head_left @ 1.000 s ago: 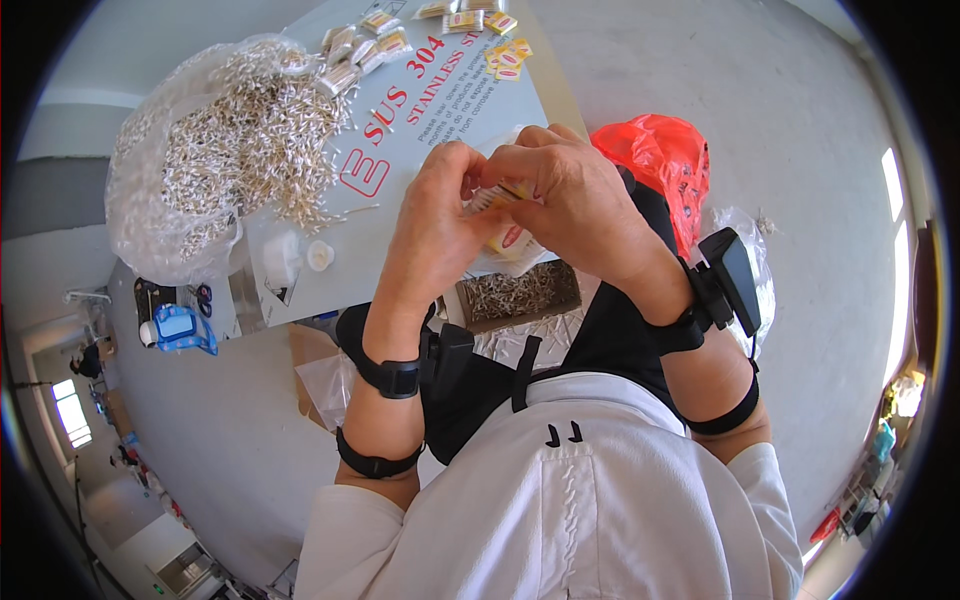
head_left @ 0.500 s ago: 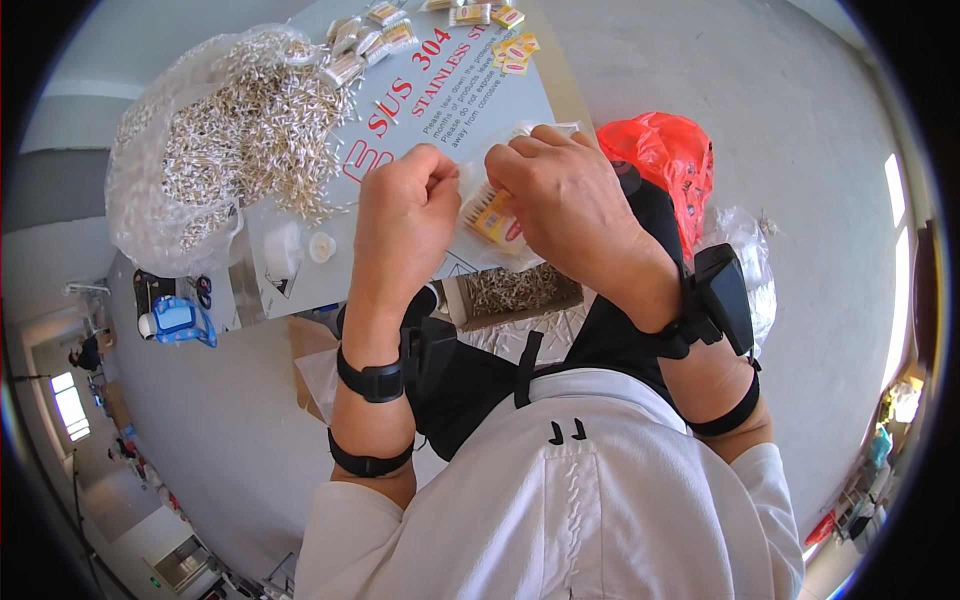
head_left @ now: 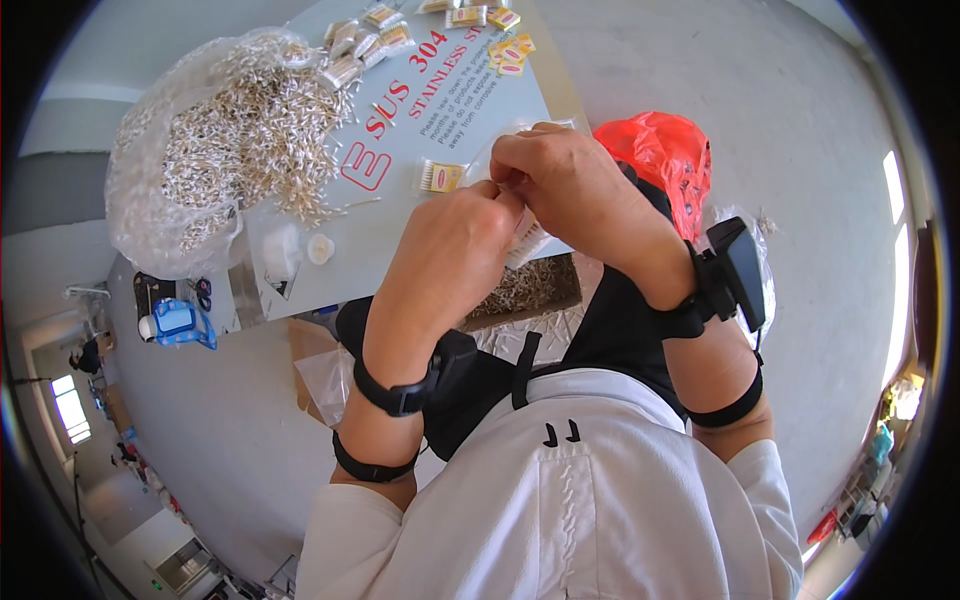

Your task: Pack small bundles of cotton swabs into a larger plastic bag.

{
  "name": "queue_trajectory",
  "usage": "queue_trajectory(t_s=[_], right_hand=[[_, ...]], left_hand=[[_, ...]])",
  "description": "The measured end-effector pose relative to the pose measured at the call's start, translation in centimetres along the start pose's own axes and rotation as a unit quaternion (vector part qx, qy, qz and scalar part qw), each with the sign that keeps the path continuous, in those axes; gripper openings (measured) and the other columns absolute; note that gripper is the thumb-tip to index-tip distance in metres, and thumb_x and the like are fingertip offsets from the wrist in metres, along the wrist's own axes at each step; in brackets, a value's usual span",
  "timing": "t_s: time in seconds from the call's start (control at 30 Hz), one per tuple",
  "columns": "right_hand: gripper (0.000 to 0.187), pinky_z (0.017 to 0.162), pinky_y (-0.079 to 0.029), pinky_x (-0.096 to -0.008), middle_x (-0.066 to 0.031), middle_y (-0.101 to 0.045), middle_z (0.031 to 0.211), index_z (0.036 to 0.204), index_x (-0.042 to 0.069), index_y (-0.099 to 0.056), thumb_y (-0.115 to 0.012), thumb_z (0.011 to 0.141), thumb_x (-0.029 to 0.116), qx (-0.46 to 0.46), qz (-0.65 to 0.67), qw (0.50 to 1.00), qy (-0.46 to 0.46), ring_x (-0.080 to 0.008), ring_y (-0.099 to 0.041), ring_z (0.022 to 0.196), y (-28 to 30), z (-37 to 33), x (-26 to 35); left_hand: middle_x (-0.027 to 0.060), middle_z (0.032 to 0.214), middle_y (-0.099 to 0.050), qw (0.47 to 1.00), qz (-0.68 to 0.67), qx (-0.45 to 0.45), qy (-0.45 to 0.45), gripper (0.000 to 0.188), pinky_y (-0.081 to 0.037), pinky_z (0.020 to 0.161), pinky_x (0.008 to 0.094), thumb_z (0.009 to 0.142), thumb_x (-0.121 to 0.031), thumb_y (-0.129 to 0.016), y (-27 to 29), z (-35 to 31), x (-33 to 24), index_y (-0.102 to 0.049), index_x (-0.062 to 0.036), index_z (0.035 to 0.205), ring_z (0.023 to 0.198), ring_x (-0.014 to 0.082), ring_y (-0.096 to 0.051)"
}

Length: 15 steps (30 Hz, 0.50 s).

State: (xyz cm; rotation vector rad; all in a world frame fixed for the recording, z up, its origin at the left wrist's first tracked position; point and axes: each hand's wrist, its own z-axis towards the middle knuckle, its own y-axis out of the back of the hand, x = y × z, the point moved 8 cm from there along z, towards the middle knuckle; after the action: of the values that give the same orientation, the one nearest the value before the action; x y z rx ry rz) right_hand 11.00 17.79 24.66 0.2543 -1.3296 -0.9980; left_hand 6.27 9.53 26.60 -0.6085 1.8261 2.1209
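Change: my hands meet again, were apart | left hand (head_left: 447, 262) and right hand (head_left: 560, 180) pinch small packet (head_left: 523, 240) | clear bag (head_left: 205, 160) at board's left edge holds swabs (head_left: 250, 130)

Your hands meet over the board's (head_left: 400, 150) near edge; the bag of small sticks (head_left: 200, 160) lies to their left, filled packets (head_left: 440, 177) beyond them.

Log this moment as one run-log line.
left hand: pinching small packet | right hand: pinching same packet | board: one filled packet nearby | bag of loose pieces: far left
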Motion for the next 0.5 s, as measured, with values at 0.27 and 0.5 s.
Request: queue_trajectory(t_s=[0.27, 0.5], right_hand=[[0.019, 0.069, -0.053, -0.0452, -0.0146, -0.068, 0.08, 0.096, 0.003, -0.066, -0.07, 0.08, 0.013, -0.23, -0.108, 0.966, -0.044, -0.0377, -0.066, 0.075, 7.5, -1.0, -1.5], [0.01, 0.068, -0.051, -0.0483, -0.0213, -0.065, 0.074, 0.084, 0.001, -0.067, -0.065, 0.082, 0.011, -0.1, 0.005, 0.987, -0.127, -0.0418, -0.063, 0.072, 4.1, -0.3, -4.9]], left_hand=[[0.0215, 0.075, -0.063, 0.969, 0.159, 0.188, 0.019, 0.021, -0.05, 0.068, 0.0483, 0.082, -0.019, -0.071, -1.7, 2.1, 0.4, -0.063, -0.0004, 0.087, 0.076, 0.0421, -0.063], [0.0196, 0.081, -0.068, 0.983, 0.067, 0.162, 0.061, 0.027, -0.051, 0.068, 0.046, 0.081, -0.014, -0.074, -2.0, 4.2, 0.4, -0.055, 0.0001, 0.094, 0.079, 0.0406, -0.066]])
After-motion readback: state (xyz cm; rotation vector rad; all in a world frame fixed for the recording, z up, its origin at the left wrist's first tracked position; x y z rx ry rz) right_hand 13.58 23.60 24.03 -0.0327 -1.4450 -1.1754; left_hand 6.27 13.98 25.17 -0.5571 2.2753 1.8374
